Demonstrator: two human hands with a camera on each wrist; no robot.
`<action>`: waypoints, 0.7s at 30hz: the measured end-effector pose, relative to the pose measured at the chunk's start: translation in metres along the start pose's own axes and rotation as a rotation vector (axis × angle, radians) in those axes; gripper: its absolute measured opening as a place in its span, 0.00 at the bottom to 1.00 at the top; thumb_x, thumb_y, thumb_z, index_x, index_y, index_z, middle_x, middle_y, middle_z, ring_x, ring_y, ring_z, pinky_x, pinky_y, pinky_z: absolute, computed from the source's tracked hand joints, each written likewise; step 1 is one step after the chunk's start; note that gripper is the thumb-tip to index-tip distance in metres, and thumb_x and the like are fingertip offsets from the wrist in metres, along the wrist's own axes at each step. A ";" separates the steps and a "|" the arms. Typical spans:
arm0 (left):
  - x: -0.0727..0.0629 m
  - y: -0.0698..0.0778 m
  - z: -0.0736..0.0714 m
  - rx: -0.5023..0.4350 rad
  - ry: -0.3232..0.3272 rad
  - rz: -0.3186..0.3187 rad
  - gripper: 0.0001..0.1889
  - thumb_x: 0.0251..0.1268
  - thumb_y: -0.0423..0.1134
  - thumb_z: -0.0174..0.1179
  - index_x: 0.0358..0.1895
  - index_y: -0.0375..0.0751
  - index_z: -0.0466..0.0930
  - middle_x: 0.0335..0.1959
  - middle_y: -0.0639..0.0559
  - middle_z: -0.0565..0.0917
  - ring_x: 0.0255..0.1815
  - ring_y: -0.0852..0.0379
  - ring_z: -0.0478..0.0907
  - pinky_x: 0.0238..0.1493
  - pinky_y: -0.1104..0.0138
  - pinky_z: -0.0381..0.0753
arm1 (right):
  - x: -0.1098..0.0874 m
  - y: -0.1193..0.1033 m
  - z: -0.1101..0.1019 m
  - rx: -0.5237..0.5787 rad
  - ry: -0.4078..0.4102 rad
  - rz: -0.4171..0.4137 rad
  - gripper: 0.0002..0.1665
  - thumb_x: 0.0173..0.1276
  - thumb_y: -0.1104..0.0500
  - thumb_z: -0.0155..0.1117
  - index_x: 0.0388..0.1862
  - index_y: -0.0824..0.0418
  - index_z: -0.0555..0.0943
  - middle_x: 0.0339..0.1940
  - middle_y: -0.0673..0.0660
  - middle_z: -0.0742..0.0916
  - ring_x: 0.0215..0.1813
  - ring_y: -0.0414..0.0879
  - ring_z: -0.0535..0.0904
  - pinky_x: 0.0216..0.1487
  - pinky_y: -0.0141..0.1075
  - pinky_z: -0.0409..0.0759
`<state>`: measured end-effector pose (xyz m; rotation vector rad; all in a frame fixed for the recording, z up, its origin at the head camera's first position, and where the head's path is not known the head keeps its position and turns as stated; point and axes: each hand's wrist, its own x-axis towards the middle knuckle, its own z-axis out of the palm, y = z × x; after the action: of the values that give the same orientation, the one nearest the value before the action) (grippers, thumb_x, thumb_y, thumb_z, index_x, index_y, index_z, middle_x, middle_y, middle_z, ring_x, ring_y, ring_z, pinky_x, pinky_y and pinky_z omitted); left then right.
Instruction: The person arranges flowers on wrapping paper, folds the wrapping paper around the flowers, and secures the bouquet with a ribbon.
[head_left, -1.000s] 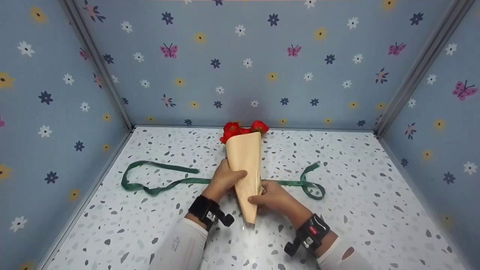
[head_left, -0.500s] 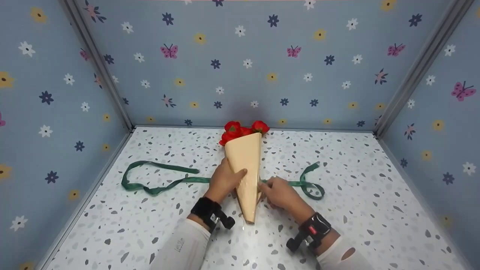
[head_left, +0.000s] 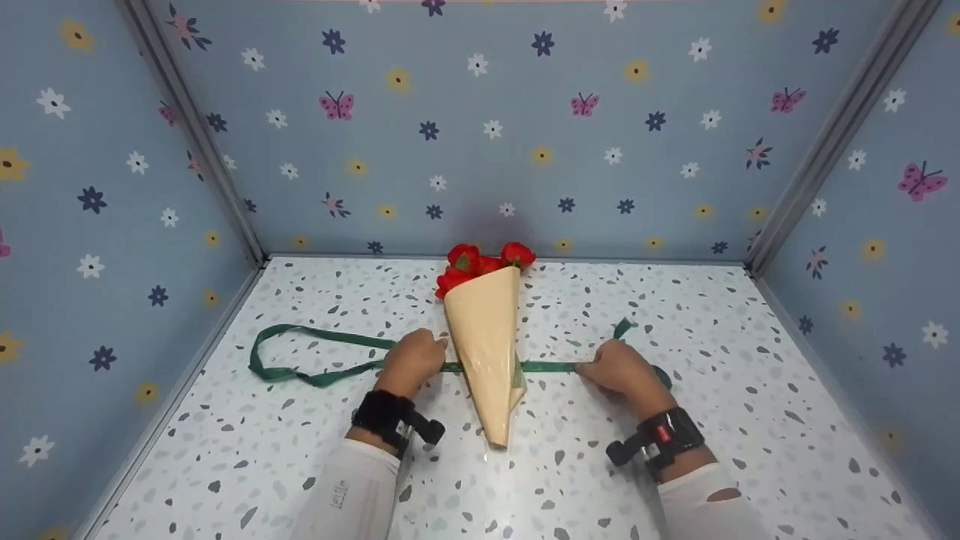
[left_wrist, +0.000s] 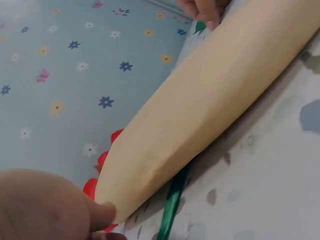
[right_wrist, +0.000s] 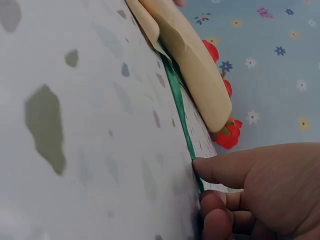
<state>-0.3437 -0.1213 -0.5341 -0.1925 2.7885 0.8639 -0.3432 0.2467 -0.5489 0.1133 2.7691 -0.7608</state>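
Observation:
A bouquet of red flowers [head_left: 463, 259] in a tan paper cone [head_left: 484, 345] lies on the speckled tabletop, blooms pointing away. Beneath its middle passes a green ribbon [head_left: 551, 367], running out to both sides. My right hand [head_left: 622, 367] pinches the ribbon right of the cone; the right wrist view shows the ribbon [right_wrist: 176, 95] stretched fairly straight from the paper to the thumb and fingers. Just left of the cone, my left hand [head_left: 411, 364] lies over the ribbon, thumb and fingertips close together near the paper. I cannot tell whether it grips the ribbon.
The ribbon's left length [head_left: 285, 373] makes a wide loop on the tabletop [head_left: 300, 465]. A short ribbon end [head_left: 622, 327] sticks out beyond the right hand. Blue flower-patterned panels [head_left: 487, 150] rise at the back and both sides, close behind the blooms.
Both hands have left the paper cone and moved apart, left hand to the left, right hand to the right onto the ribbon. The bouquet stays lying; a paper flap shows at its right edge.

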 end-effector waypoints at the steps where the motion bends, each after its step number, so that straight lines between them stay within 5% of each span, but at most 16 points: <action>1: 0.000 -0.005 -0.005 0.031 -0.024 -0.014 0.26 0.91 0.53 0.53 0.62 0.31 0.86 0.52 0.39 0.90 0.44 0.46 0.86 0.51 0.51 0.87 | 0.001 0.004 -0.003 0.008 -0.014 0.001 0.24 0.77 0.43 0.75 0.27 0.57 0.83 0.21 0.52 0.84 0.25 0.46 0.78 0.27 0.37 0.74; 5: -0.003 -0.026 -0.026 0.135 -0.099 -0.065 0.22 0.87 0.54 0.61 0.48 0.36 0.90 0.42 0.42 0.89 0.38 0.47 0.85 0.43 0.55 0.84 | 0.001 0.015 -0.015 0.030 -0.056 0.007 0.25 0.76 0.44 0.77 0.23 0.56 0.83 0.19 0.52 0.86 0.24 0.45 0.81 0.27 0.36 0.76; 13: -0.005 -0.064 -0.054 0.186 -0.068 -0.108 0.26 0.87 0.57 0.62 0.56 0.34 0.92 0.59 0.38 0.91 0.47 0.45 0.85 0.55 0.46 0.89 | -0.003 0.034 -0.033 0.039 -0.072 0.026 0.22 0.76 0.44 0.79 0.29 0.59 0.87 0.23 0.53 0.89 0.28 0.47 0.84 0.32 0.38 0.76; 16: -0.004 -0.075 -0.061 0.174 -0.048 -0.130 0.25 0.87 0.58 0.61 0.46 0.37 0.93 0.54 0.39 0.92 0.46 0.45 0.85 0.54 0.47 0.88 | -0.002 0.041 -0.038 0.072 -0.081 0.061 0.20 0.77 0.47 0.78 0.30 0.58 0.87 0.23 0.52 0.89 0.28 0.46 0.84 0.33 0.38 0.77; 21: -0.004 -0.082 -0.068 0.174 -0.033 -0.135 0.29 0.80 0.66 0.66 0.45 0.38 0.91 0.42 0.43 0.90 0.39 0.48 0.84 0.44 0.54 0.84 | -0.003 0.056 -0.051 0.102 -0.081 0.088 0.19 0.79 0.50 0.76 0.30 0.59 0.86 0.25 0.51 0.90 0.29 0.46 0.85 0.34 0.38 0.78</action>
<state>-0.3363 -0.2274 -0.5229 -0.3296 2.7644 0.5844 -0.3441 0.3208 -0.5338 0.2175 2.6306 -0.8635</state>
